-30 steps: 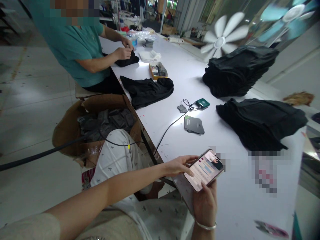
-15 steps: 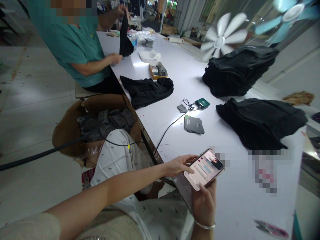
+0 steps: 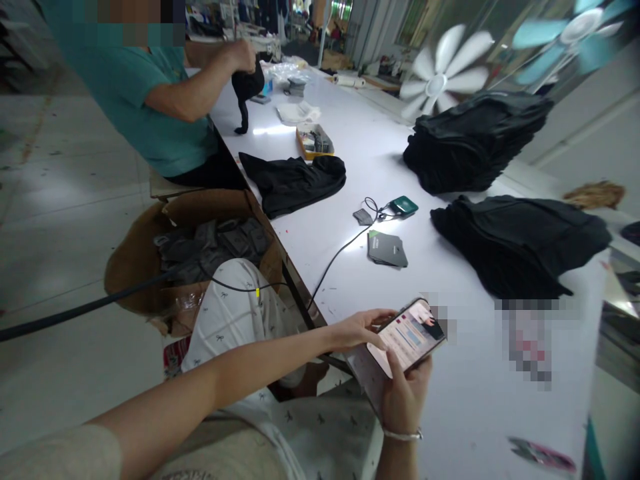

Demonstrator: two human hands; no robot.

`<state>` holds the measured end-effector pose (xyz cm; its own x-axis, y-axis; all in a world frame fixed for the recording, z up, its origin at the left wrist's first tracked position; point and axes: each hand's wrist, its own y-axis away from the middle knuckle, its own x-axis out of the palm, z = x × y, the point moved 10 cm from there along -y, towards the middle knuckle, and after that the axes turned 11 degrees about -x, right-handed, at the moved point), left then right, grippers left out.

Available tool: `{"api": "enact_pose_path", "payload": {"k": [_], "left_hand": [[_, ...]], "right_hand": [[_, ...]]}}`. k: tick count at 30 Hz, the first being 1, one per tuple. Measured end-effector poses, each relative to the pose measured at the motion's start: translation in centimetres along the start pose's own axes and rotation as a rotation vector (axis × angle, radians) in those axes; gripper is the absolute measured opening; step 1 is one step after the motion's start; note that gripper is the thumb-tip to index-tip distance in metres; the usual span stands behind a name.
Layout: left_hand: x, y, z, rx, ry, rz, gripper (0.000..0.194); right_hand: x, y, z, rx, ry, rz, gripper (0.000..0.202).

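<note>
We held the phone (image 3: 411,335) in both hands, near the edge of the white table (image 3: 475,407), with its lit face tilted toward us. Our left hand (image 3: 356,330) was closed upon one side of it, and our right hand (image 3: 404,400) gripped it from the lower side. Beyond the phone, on the table, we saw the cards (image 3: 389,251) and a green box (image 3: 404,206). Farther right lay two black piles (image 3: 520,243). At our left, a co-worker (image 3: 155,130) held a black cloth (image 3: 249,83).

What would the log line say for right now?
left hand: holds lit phone | right hand: holds phone | on table: gray cards, black cloth piles | co-worker: holds black fabric
</note>
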<state>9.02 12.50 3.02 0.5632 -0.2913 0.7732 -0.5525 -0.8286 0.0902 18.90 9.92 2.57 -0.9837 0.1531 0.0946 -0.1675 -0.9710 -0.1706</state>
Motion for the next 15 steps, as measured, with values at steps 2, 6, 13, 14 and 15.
{"api": "enact_pose_path", "payload": {"k": [2, 6, 13, 14, 15], "left_hand": [[0.0, -0.1, 0.2, -0.022, 0.068, 0.012, 0.065], [-0.7, -0.4, 0.5, -0.032, 0.17, -0.034, 0.059], [-1.5, -0.4, 0.4, 0.005, 0.168, -0.123, 0.054], [-1.6, -0.3, 0.4, 0.006, 0.168, -0.138, 0.054], [-1.7, -0.3, 0.4, 0.006, 0.17, -0.15, 0.054]], "right_hand": [[0.5, 0.2, 0.1, 0.021, -0.051, 0.016, 0.059], [1.1, 0.5, 0.4, 0.048, -0.109, 0.035, 0.064], [1.0, 0.6, 0.1, 0.053, -0.122, 0.06, 0.07], [1.0, 0.6, 0.0, 0.054, -0.12, 0.061, 0.07], [1.0, 0.6, 0.0, 0.054, -0.12, 0.062, 0.071]]}}
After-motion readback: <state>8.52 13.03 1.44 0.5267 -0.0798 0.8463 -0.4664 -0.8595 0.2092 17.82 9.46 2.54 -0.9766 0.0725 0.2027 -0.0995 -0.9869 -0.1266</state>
